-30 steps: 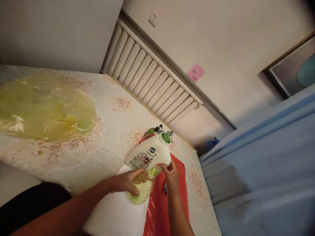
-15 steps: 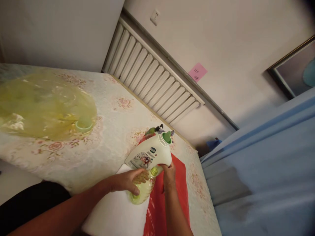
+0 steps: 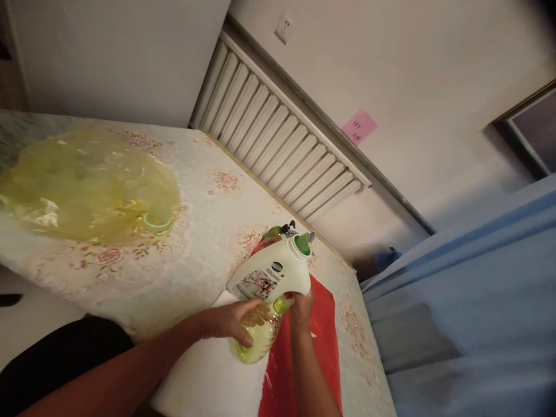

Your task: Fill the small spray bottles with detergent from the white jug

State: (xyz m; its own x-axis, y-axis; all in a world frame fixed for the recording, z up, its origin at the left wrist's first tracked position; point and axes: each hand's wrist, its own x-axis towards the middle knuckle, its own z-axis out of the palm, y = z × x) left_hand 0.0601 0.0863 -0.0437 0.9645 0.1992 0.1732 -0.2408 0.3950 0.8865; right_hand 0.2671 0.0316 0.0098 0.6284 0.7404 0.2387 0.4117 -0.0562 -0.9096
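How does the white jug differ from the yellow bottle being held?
The white jug is opaque and labelled; the yellow bottle is see-through. The white jug is larger than the yellow bottle. The white jug's neck is uncapped; the yellow bottle, in the left hand, seems capped. Both are tilted.

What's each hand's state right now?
Left hand: closed around the clear yellow-green bottle.
Right hand: fingers curled at its cap; grip cannot be told.
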